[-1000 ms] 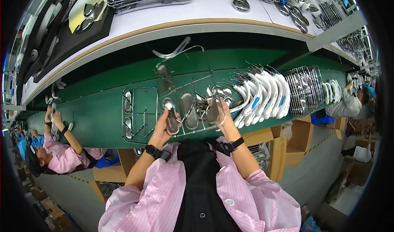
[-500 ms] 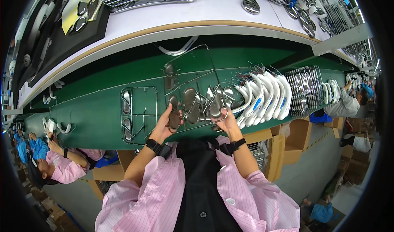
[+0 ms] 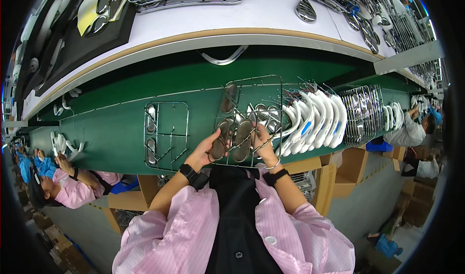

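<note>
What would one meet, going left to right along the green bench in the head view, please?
White curved pieces, silvery rectangular wire frame, hand-held silvery wire frame, large row of white curved pieces, closely packed silvery wire frames, smaller row of white curved pieces.

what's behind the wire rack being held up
Through the gaps of the wire rack, parts of the green tabletop and several shiny metal pieces show. Whatever lies behind its oval plates, the left hand and the right hand is covered.
</note>
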`<move>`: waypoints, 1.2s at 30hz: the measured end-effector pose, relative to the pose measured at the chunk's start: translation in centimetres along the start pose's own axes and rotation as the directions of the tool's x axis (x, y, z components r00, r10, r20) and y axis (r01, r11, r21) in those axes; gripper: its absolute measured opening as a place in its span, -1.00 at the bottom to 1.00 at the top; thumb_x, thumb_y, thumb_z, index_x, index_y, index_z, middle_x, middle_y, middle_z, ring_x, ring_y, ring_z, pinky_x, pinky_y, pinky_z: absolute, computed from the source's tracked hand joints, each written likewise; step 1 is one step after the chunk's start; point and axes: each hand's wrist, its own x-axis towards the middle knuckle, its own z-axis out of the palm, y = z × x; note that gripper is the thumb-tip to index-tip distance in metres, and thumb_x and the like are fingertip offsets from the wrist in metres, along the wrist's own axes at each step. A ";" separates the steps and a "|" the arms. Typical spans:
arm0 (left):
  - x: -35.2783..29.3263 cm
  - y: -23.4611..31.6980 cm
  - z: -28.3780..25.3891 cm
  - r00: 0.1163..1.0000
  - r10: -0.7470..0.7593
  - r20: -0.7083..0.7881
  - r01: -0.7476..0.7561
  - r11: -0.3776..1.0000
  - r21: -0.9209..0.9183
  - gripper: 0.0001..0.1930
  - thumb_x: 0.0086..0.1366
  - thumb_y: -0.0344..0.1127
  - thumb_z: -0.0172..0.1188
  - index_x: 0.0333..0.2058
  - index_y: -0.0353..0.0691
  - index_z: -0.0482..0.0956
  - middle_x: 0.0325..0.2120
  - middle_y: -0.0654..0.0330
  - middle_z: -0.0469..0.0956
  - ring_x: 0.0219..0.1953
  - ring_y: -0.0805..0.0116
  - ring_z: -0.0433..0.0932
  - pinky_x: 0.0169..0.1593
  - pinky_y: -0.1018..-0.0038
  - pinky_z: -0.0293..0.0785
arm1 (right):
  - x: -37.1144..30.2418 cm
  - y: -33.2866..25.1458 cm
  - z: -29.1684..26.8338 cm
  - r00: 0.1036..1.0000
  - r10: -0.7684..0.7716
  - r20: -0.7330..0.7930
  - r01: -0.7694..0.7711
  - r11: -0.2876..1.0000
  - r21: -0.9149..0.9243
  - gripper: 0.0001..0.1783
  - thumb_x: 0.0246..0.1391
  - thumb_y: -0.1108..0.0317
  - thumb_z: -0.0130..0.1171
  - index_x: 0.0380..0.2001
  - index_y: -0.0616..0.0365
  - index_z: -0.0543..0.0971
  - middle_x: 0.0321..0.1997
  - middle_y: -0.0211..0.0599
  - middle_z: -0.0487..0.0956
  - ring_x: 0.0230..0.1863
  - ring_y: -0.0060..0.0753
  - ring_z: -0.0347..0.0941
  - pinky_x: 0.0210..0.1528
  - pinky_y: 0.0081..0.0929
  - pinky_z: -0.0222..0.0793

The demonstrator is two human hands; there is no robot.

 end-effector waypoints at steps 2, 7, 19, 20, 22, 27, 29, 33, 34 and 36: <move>0.6 -0.2 -0.5 1.000 -0.012 0.022 0.012 1.000 0.015 -0.55 0.41 0.06 -0.07 -0.04 -0.22 0.46 -0.40 0.21 0.54 -0.42 0.38 0.55 -0.41 0.38 0.56 | -0.5 -3.1 -1.1 0.870 -0.058 0.490 -0.493 -0.136 0.859 -0.53 0.07 0.35 0.17 0.07 0.22 0.41 0.12 -0.06 0.44 0.08 -0.15 0.43 0.11 -0.28 0.36; 0.2 -0.2 0.4 0.997 -0.001 -0.078 0.005 0.998 0.058 -0.60 0.38 0.04 0.02 -0.13 -0.22 0.49 -0.43 0.21 0.54 -0.44 0.38 0.55 -0.42 0.37 0.57 | -0.6 -5.7 -2.2 0.896 -0.143 0.420 -0.440 -0.174 0.881 -0.58 0.12 0.33 0.17 0.03 0.20 0.37 0.09 -0.18 0.45 0.06 -0.31 0.43 0.14 -0.28 0.37; -1.7 0.5 0.4 0.906 0.402 -0.129 -0.397 0.916 0.066 -0.69 0.37 -0.04 0.06 -0.14 -0.17 0.41 -0.38 0.12 0.55 -0.39 0.28 0.58 -0.40 0.30 0.61 | -2.4 -4.2 -0.9 0.801 -0.110 0.589 -0.583 0.081 0.808 -0.38 0.05 0.44 0.25 0.17 0.13 0.27 -0.25 -0.37 0.53 -0.33 -0.52 0.46 -0.40 -0.62 0.37; -1.3 0.2 0.4 0.913 0.396 -0.098 -0.390 0.918 0.074 -0.68 0.37 -0.03 0.06 -0.14 -0.18 0.42 -0.39 0.13 0.56 -0.40 0.28 0.58 -0.40 0.32 0.61 | -2.4 -4.2 -0.8 0.827 -0.080 0.556 -0.543 0.140 0.828 -0.36 0.02 0.44 0.28 0.16 0.14 0.28 -0.25 -0.35 0.54 -0.34 -0.51 0.47 -0.45 -0.62 0.35; -1.2 0.6 0.2 0.962 0.272 -0.017 -0.272 0.962 -0.017 -0.67 0.37 -0.02 0.05 -0.17 -0.20 0.45 -0.40 0.15 0.56 -0.42 0.32 0.58 -0.43 0.37 0.60 | -1.5 -2.9 -1.3 0.831 -0.083 0.550 -0.502 0.316 0.805 -0.44 -0.05 0.46 0.32 0.05 0.19 0.37 -0.23 -0.23 0.55 -0.39 -0.48 0.49 -0.52 -0.59 0.32; -2.0 -0.1 -1.3 0.997 0.071 0.005 -0.071 0.989 0.127 -0.64 0.34 -0.02 0.10 -0.14 -0.22 0.50 -0.42 0.16 0.59 -0.46 0.37 0.60 -0.48 0.40 0.61 | 2.5 -0.3 1.1 0.830 -0.033 0.557 -0.395 0.671 0.628 -0.75 -0.01 0.48 0.22 -0.21 0.27 0.57 -0.35 -0.21 0.62 -0.41 -0.47 0.50 -0.47 -0.58 0.36; -3.5 1.2 -2.9 0.993 0.120 -0.021 -0.111 0.964 0.241 -0.63 0.33 -0.03 0.12 -0.13 -0.25 0.50 -0.38 0.14 0.61 -0.42 0.38 0.61 -0.41 0.42 0.62 | 3.0 -0.3 0.6 0.888 -0.035 0.459 -0.134 0.934 0.331 -0.75 -0.01 0.38 0.24 -0.22 0.20 0.61 -0.39 -0.34 0.62 -0.38 -0.54 0.49 -0.37 -0.51 0.41; -9.0 5.3 -7.0 0.885 0.321 -0.337 -0.168 0.896 0.411 -0.59 0.33 -0.05 0.13 -0.09 -0.32 0.50 -0.27 0.14 0.60 -0.29 0.32 0.63 -0.20 0.42 0.60 | 2.6 3.1 1.8 0.983 0.007 0.182 0.025 0.984 -0.175 -0.64 -0.05 0.19 0.27 -0.18 0.11 0.60 -0.35 -0.09 0.64 -0.26 0.04 0.57 -0.15 -0.23 0.46; -10.1 6.1 -11.2 0.865 0.370 -0.340 -0.199 0.874 0.444 -0.59 0.34 -0.07 0.14 -0.08 -0.33 0.48 -0.24 0.14 0.58 -0.25 0.33 0.62 -0.20 0.44 0.60 | 2.4 1.5 1.4 0.978 0.099 0.182 -0.062 0.977 -0.203 -0.60 -0.06 0.17 0.27 -0.13 0.07 0.58 -0.28 -0.03 0.62 -0.23 0.13 0.55 -0.13 -0.17 0.46; -12.7 7.5 -15.8 0.800 0.452 -0.396 -0.217 0.832 0.511 -0.59 0.33 -0.08 0.15 -0.05 -0.32 0.44 -0.25 0.17 0.57 -0.23 0.35 0.61 -0.18 0.44 0.58 | 1.9 0.6 1.0 0.998 0.023 0.052 -0.009 0.965 -0.262 -0.44 -0.09 0.13 0.28 0.02 0.06 0.48 -0.05 -0.01 0.54 -0.11 0.09 0.51 -0.09 -0.14 0.45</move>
